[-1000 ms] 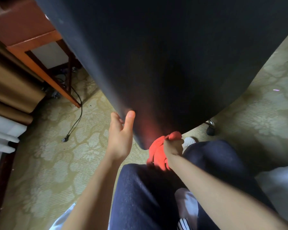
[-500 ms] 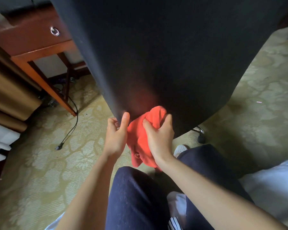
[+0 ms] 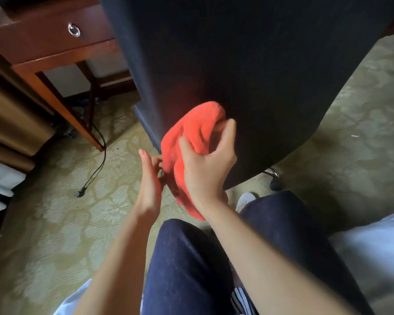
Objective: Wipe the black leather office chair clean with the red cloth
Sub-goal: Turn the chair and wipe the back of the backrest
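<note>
The black leather office chair (image 3: 248, 64) fills the upper middle of the view, its back facing me. My right hand (image 3: 207, 164) grips the bunched red cloth (image 3: 191, 133) and holds it against the lower part of the chair back. Just left of the cloth is my left hand (image 3: 149, 183), fingers straight, its fingertips near the cloth's edge and the chair's lower left rim; whether they touch is hidden.
A reddish wooden desk (image 3: 46, 42) with a ring-pull drawer stands at upper left, a black cable (image 3: 96, 160) trailing over the patterned carpet below it. Brown curtains (image 3: 7, 114) hang at far left. A chair caster (image 3: 274, 181) shows under the chair. My knees are below.
My right hand has carried the cloth up from the chair's bottom edge onto the lower back. My left hand has let go of the chair's rim and dropped slightly.
</note>
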A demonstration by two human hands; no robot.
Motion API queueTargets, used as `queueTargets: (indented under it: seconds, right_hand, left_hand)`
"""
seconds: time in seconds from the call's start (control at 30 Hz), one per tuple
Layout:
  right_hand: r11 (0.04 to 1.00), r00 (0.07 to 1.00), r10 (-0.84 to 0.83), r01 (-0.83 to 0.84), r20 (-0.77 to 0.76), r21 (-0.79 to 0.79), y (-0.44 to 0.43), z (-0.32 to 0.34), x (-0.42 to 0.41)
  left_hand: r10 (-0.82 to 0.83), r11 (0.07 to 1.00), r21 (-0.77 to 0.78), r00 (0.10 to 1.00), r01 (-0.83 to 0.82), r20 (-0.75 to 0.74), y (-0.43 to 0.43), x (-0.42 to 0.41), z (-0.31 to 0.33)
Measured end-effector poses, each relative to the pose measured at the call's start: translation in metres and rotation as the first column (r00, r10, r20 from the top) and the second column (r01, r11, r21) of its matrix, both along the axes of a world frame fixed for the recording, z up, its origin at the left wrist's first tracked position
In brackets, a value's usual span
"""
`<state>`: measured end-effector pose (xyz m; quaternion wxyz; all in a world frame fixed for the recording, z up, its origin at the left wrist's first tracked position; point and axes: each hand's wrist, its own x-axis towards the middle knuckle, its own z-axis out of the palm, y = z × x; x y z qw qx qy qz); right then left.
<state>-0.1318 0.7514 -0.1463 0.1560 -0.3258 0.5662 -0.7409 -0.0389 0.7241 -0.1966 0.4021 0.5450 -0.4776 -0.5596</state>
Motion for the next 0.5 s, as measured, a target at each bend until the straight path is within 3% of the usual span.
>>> queueTargets:
  seconds: [0.1,0.27,0.5]
  right_hand:
    - [0.980,0.999,0.023,-0.031,0.038,0.196,0.002,-0.042,0.011]
    - [0.838,0.981,0.047,-0.141,0.189,0.528,0.006,-0.100,0.020]
    - [0.655,0.946,-0.077,-0.190,0.315,0.731,0.002,-0.138,0.025]
  left_hand:
    - [-0.033,0.999,-0.009,0.999,0.033,-0.025,0.000,0.002,0.002]
    - [-0.126,0.992,-0.013,0.991,0.127,0.033,0.000,0.007,-0.002]
    - [-0.075,0.987,-0.122,0.966,0.107,0.248,-0.013,0.007,-0.007]
